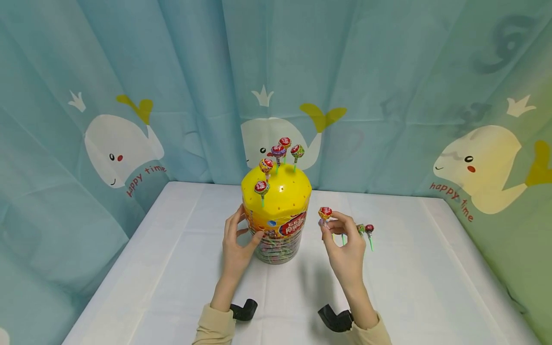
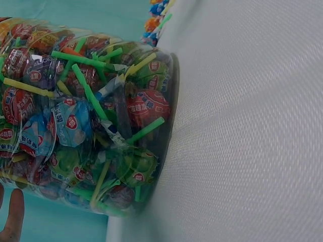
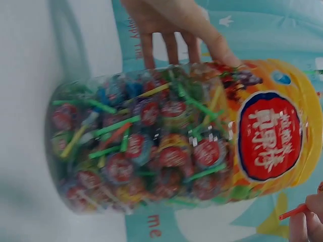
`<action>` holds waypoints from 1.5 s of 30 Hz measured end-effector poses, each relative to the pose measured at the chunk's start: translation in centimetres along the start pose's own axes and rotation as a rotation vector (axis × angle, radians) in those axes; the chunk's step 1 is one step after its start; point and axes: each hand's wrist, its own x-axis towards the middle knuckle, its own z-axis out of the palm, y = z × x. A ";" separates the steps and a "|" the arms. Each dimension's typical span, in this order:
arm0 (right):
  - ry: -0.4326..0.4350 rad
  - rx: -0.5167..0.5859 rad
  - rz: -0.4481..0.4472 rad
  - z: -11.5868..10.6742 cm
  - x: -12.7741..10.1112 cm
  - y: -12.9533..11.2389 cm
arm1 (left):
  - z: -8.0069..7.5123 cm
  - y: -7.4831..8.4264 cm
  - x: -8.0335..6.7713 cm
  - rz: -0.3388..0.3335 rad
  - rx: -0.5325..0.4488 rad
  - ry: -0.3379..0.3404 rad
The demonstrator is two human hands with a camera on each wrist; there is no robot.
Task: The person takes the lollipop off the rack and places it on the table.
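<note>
A clear plastic jar (image 1: 278, 249) full of wrapped lollipops stands upright on the table, its yellow domed lid (image 1: 282, 191) dotted with small holes. Several lollipops (image 1: 261, 187) stick up from the lid, toward its left and back. My left hand (image 1: 236, 249) holds the jar's left side, thumb at the front. In my right hand (image 1: 348, 251), to the right of the jar, thumb and fingers pinch a lollipop with a red and yellow wrapper (image 1: 325, 212), candy end up. Its red-orange stick (image 3: 292, 212) shows in the right wrist view.
Behind my right hand, loose lollipops (image 1: 369, 229) lie on the white tablecloth (image 1: 414, 268), partly hidden by the fingers. A blue curtain (image 1: 366, 143) with whale prints hangs behind the table.
</note>
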 end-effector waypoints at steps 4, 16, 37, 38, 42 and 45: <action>0.004 -0.032 0.024 -0.1 -0.5 0.8 | 0.0 -0.1 0.0 0.004 0.000 0.001; -0.080 -0.126 0.118 -0.6 -0.7 2.8 | 0.4 -2.2 -0.2 0.012 0.012 0.011; -0.387 -0.350 0.535 -1.2 -1.3 7.6 | 0.3 -2.2 -0.2 -0.006 0.001 0.000; -0.396 -0.352 0.546 -1.2 -1.4 7.7 | 0.2 -1.6 -0.1 -0.005 -0.001 -0.001; -0.408 -0.365 0.576 -1.1 -1.6 8.2 | 0.0 -0.2 0.0 0.005 -0.006 -0.001; -0.410 -0.383 0.585 -1.0 -1.8 8.5 | 0.0 -0.6 -0.1 0.011 -0.010 0.004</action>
